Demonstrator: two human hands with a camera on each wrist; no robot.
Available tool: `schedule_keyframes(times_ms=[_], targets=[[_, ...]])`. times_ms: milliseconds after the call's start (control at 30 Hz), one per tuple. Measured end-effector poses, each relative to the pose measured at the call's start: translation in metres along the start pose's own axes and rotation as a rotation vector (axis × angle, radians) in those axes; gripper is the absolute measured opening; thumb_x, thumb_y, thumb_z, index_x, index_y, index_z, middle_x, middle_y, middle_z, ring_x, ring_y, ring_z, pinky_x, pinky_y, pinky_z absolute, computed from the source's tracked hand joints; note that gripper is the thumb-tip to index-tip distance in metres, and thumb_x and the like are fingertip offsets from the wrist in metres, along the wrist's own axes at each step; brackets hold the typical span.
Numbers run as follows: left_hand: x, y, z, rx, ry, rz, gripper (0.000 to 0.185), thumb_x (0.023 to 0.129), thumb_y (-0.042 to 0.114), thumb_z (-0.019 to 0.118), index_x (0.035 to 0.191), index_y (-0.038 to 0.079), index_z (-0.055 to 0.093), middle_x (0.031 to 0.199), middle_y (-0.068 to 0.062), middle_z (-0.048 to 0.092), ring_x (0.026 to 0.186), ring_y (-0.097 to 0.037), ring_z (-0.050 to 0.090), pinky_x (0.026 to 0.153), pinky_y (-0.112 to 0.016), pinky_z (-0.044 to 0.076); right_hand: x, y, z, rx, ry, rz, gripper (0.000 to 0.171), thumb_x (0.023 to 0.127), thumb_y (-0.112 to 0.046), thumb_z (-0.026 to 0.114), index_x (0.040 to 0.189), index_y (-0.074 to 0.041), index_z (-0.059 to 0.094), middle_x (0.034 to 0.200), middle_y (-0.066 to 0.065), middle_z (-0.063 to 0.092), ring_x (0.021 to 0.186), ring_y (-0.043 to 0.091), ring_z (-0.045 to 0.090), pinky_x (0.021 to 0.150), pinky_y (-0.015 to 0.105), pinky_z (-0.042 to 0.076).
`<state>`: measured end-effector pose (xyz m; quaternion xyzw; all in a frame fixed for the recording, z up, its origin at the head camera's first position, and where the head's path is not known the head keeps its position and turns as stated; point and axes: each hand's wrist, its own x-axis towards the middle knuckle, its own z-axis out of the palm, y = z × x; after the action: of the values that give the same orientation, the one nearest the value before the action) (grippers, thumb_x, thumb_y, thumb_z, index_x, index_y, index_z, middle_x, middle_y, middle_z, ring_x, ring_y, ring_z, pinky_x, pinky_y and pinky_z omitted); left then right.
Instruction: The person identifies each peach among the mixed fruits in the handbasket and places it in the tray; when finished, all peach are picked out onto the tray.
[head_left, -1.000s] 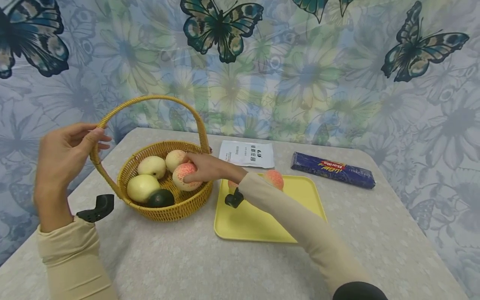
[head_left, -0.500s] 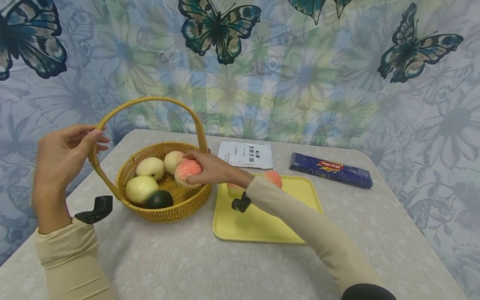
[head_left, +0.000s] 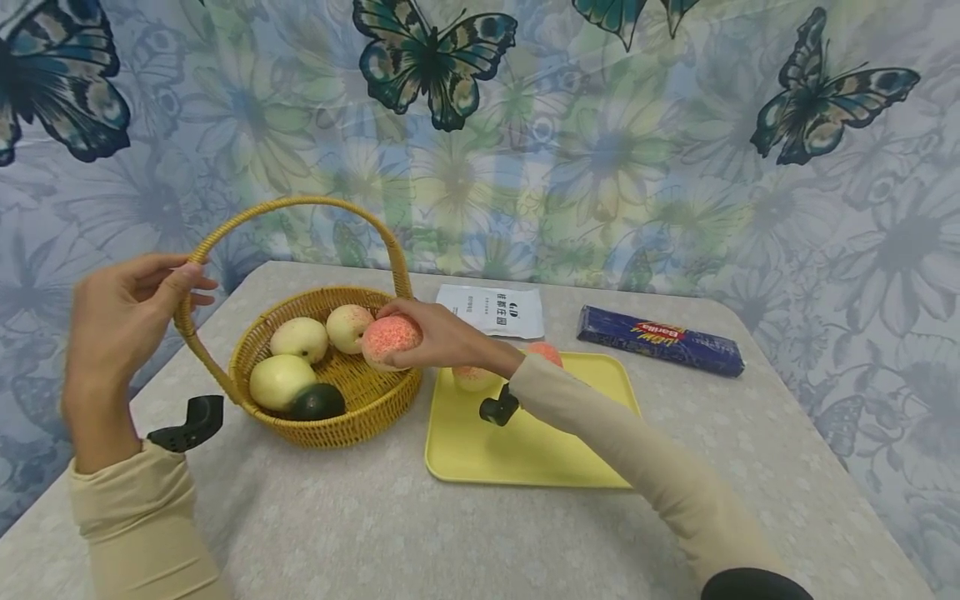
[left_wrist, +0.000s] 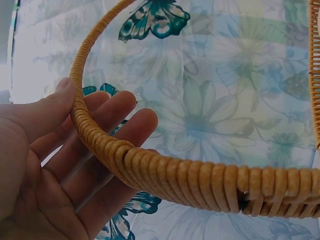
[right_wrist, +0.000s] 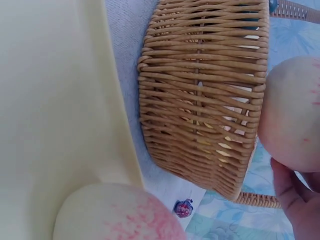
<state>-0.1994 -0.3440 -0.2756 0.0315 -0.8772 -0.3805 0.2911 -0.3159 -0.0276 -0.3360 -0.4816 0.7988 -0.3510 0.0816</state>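
Note:
My left hand [head_left: 131,312] holds the arched handle [head_left: 183,304] of a woven yellow basket [head_left: 337,421] at the table's left. In the left wrist view my thumb [left_wrist: 42,107] lies on one side of the handle [left_wrist: 165,175] and my fingers on the other. My right hand [head_left: 438,337] grips a pink-speckled peach [head_left: 388,340] just above the basket's right rim. The right wrist view shows this peach [right_wrist: 292,120] beside the basket wall [right_wrist: 205,100]. Inside the basket lie two pale green fruits [head_left: 300,337], a pale peach [head_left: 347,327] and a dark avocado [head_left: 318,402].
A yellow tray [head_left: 525,442] lies right of the basket with two peaches [head_left: 474,379] near its back edge, partly hidden by my forearm. Behind it lie a white packet [head_left: 491,310] and a blue pasta box [head_left: 660,342]. A butterfly-print cloth hangs behind the table.
My right hand has lifted the pink peach out from among the fruit in the basket, up and rightward to the rim. My left hand has stayed on the handle.

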Motion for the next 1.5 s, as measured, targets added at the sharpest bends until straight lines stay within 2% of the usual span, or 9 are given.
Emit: schedule_keyframes(times_ms=[133, 233, 333, 500, 667, 867, 1100, 1267, 1500], targets=[[-0.001, -0.001, -0.001, -0.002, 0.004, -0.009, 0.042, 0.096, 0.032, 0.057, 0.123, 0.001, 0.063, 0.078, 0.034, 0.057, 0.067, 0.016, 0.059, 0.067, -0.006, 0.039, -0.004, 0.002, -0.004, -0.043, 0.020, -0.045, 0.053, 0.086, -0.035, 0.068, 0.134, -0.019, 0.052, 0.125, -0.005, 0.057, 0.102, 0.005, 0.057, 0.082, 0.024, 0.048], [-0.001, 0.000, -0.001, 0.007, 0.004, -0.017, 0.043, 0.096, 0.034, 0.056, 0.124, 0.002, 0.063, 0.078, 0.034, 0.056, 0.068, 0.016, 0.059, 0.068, -0.007, 0.038, -0.009, 0.004, -0.005, -0.055, 0.029, -0.043, 0.053, 0.086, -0.037, 0.067, 0.134, -0.020, 0.052, 0.128, -0.005, 0.056, 0.105, 0.005, 0.056, 0.085, 0.026, 0.047], [-0.002, 0.001, -0.001, 0.015, 0.005, -0.019, 0.043, 0.096, 0.034, 0.056, 0.124, 0.002, 0.063, 0.078, 0.035, 0.056, 0.067, 0.016, 0.058, 0.068, -0.007, 0.038, -0.014, 0.007, -0.007, -0.016, 0.028, -0.022, 0.053, 0.087, -0.036, 0.068, 0.135, -0.021, 0.051, 0.130, -0.005, 0.054, 0.108, 0.006, 0.055, 0.087, 0.027, 0.047], [-0.002, 0.001, 0.000, 0.015, 0.005, -0.017, 0.043, 0.096, 0.034, 0.056, 0.124, 0.002, 0.063, 0.078, 0.035, 0.056, 0.067, 0.016, 0.058, 0.068, -0.007, 0.038, -0.022, 0.010, -0.009, 0.119, 0.038, 0.048, 0.059, 0.086, -0.034, 0.070, 0.138, -0.021, 0.045, 0.129, -0.002, 0.054, 0.105, 0.009, 0.058, 0.083, 0.028, 0.051], [-0.001, 0.001, 0.000, 0.010, 0.004, -0.015, 0.043, 0.096, 0.034, 0.056, 0.123, 0.002, 0.063, 0.078, 0.035, 0.056, 0.068, 0.016, 0.058, 0.067, -0.007, 0.038, -0.030, 0.008, -0.012, 0.211, 0.065, 0.109, 0.062, 0.084, -0.030, 0.072, 0.136, -0.018, 0.042, 0.127, -0.001, 0.053, 0.106, 0.011, 0.057, 0.082, 0.029, 0.051], [-0.001, -0.001, -0.001, -0.002, 0.002, -0.010, 0.043, 0.096, 0.033, 0.056, 0.124, 0.001, 0.063, 0.078, 0.035, 0.056, 0.068, 0.016, 0.058, 0.068, -0.006, 0.038, -0.037, 0.013, -0.016, 0.246, 0.074, 0.139, 0.058, 0.084, -0.029, 0.072, 0.135, -0.017, 0.047, 0.122, 0.000, 0.056, 0.107, 0.013, 0.056, 0.084, 0.031, 0.050], [-0.002, 0.000, -0.001, 0.012, -0.005, -0.025, 0.043, 0.096, 0.035, 0.056, 0.124, 0.002, 0.062, 0.077, 0.036, 0.055, 0.068, 0.016, 0.058, 0.068, -0.007, 0.038, -0.052, 0.015, -0.021, 0.235, 0.087, 0.159, 0.064, 0.085, -0.026, 0.073, 0.142, -0.022, 0.046, 0.132, 0.001, 0.052, 0.105, 0.017, 0.058, 0.078, 0.032, 0.053], [-0.002, 0.000, -0.001, 0.012, -0.007, -0.023, 0.044, 0.096, 0.035, 0.056, 0.124, 0.002, 0.062, 0.077, 0.036, 0.055, 0.068, 0.016, 0.058, 0.068, -0.007, 0.038, -0.063, 0.018, -0.022, 0.252, 0.111, 0.145, 0.065, 0.085, -0.022, 0.074, 0.142, -0.019, 0.044, 0.137, 0.001, 0.049, 0.112, 0.016, 0.057, 0.085, 0.031, 0.052], [-0.002, 0.001, 0.000, 0.017, -0.004, -0.019, 0.044, 0.097, 0.035, 0.055, 0.124, 0.002, 0.062, 0.077, 0.036, 0.055, 0.068, 0.017, 0.057, 0.068, -0.007, 0.037, -0.077, 0.022, -0.029, 0.330, 0.143, 0.133, 0.057, 0.085, -0.013, 0.073, 0.136, -0.009, 0.046, 0.130, 0.006, 0.052, 0.115, 0.019, 0.056, 0.092, 0.033, 0.050]])
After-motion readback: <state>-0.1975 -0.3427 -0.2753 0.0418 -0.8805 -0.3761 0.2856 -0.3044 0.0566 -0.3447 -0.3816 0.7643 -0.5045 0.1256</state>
